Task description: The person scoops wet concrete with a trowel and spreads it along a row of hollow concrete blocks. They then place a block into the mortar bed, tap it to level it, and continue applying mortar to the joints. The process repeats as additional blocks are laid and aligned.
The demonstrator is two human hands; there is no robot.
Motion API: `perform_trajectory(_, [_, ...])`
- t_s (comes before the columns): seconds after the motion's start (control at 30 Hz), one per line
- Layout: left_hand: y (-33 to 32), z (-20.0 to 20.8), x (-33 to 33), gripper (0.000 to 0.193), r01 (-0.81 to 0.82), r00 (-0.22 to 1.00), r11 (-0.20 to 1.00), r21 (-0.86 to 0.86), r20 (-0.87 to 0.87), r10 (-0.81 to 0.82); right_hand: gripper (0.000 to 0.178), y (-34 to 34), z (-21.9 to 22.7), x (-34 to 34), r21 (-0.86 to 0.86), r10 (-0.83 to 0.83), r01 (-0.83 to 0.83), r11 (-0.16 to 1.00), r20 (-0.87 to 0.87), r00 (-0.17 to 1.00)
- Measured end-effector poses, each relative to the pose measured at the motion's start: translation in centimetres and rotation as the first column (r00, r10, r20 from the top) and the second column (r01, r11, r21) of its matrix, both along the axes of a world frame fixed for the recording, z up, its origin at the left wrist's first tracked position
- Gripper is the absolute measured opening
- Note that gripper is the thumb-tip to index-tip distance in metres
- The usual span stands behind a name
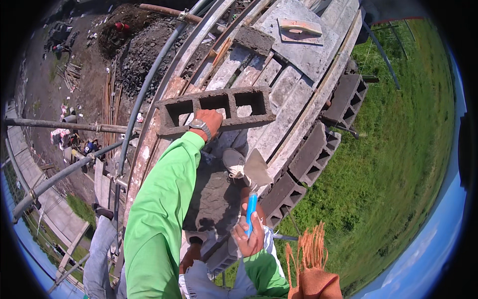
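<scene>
A grey hollow concrete block (239, 119) with three open cells lies across the scaffold planks. My left hand (210, 119), a watch at its wrist, is closed on the block's wall at the middle cell. Its fingertips are hidden inside. Lower down, my right hand (250, 236) is wrapped round the blue handle of a trowel (257, 169). The trowel's grey blade points away from me, beside a shoe (233, 162) on the planks. Wet-looking grey mortar (211, 199) lies below the block, partly in shadow.
A wooden float (299, 31) rests on a grey board (284, 17) at the far end. Laid hollow blocks (306, 154) line the right side above grass. Metal scaffold pipes (144, 94) run along the left, over lower ground. Another person's trousered leg (102, 254) is at lower left.
</scene>
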State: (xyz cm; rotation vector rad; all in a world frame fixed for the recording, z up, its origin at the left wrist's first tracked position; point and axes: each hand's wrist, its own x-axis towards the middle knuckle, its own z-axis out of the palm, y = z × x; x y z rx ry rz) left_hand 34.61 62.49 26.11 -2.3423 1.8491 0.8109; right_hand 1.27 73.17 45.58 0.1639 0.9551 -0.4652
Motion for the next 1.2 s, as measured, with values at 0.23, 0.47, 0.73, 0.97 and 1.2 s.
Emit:
perform_trajectory(0.23, [-15.2, -9.9, 4.0, 0.014, 0.172, 0.962, 0.975, -0.142, 0.235, -0.136, 0.048, -4.2, 1.4, 2.0, 0.105, 0.137, -0.112, 0.988, -0.263, 0.955])
perform_trajectory(0.47, [-16.7, -13.9, 4.0, 0.02, 0.186, 0.95, 0.98, -0.072, 0.267, -0.161, 0.047, -8.3, 0.5, 4.5, 0.192, 0.047, -0.015, 0.981, -0.161, 0.986])
perform_trajectory(0.73, [-17.0, -13.5, 4.0, 0.022, 0.144, 0.973, 0.989, -0.029, 0.186, -0.136, 0.036, -17.0, -1.5, 5.8, -0.015, 0.003, -0.009, 1.0, -0.358, 0.934])
perform_trajectory(0.97, [-17.3, -13.7, 4.1, 0.02, 0.149, 0.966, 0.985, -0.082, 0.227, -0.127, 0.026, -29.3, -9.9, 1.6, -0.254, 0.161, -0.477, 0.841, -0.724, 0.671])
perform_trajectory(1.2, [-16.7, -14.4, 4.2, 0.019, 0.152, 0.97, 0.987, -0.045, 0.198, -0.141, 0.037, -33.6, -16.9, 3.6, -0.212, 0.265, -0.836, 0.506, -0.884, 0.385])
